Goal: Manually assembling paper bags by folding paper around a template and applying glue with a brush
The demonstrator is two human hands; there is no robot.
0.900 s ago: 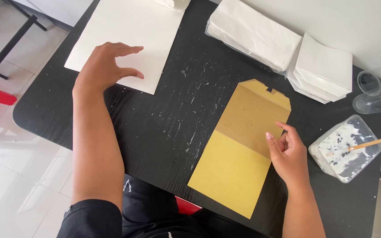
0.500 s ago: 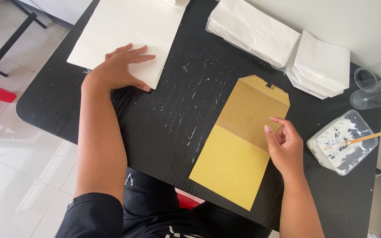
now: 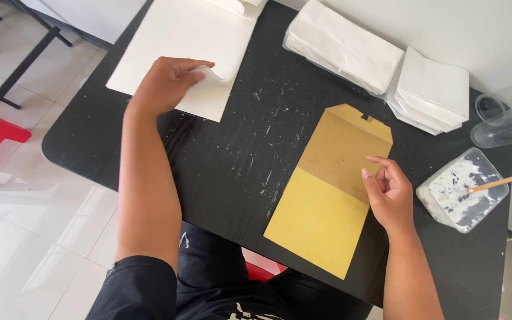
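Left hand [image 3: 170,83] grip pinched on lifted corner of white sheet [image 3: 185,44], right hand [image 3: 389,192] fingers loosely apart, rested on yellow envelope [image 3: 327,195], long axis run near-left to far-right, flap end far, on black bench [image 3: 238,160].

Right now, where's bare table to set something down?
Free: the black table between the white sheets and the brown envelope, and the near right corner below the glue tub. Crowded: the far right, with paper stacks and a clear cup.
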